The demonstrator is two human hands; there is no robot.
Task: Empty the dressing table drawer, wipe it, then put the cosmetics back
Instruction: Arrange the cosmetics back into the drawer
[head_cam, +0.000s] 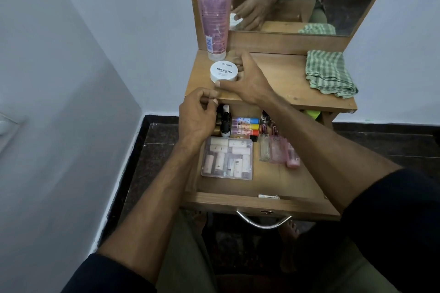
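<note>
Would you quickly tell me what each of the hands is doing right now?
Left hand: fingers curled over the drawer's bottles; whether it holds anything cannot be told.
Right hand: holds the white jar.

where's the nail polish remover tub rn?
In the head view, the white tub sits on the tabletop at its left, just in front of the pink tube, with the right hand gripping it.

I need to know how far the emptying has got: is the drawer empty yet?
Not empty. The open drawer holds a clear case of tubes, nail polish bottles and pink bottles.
</note>
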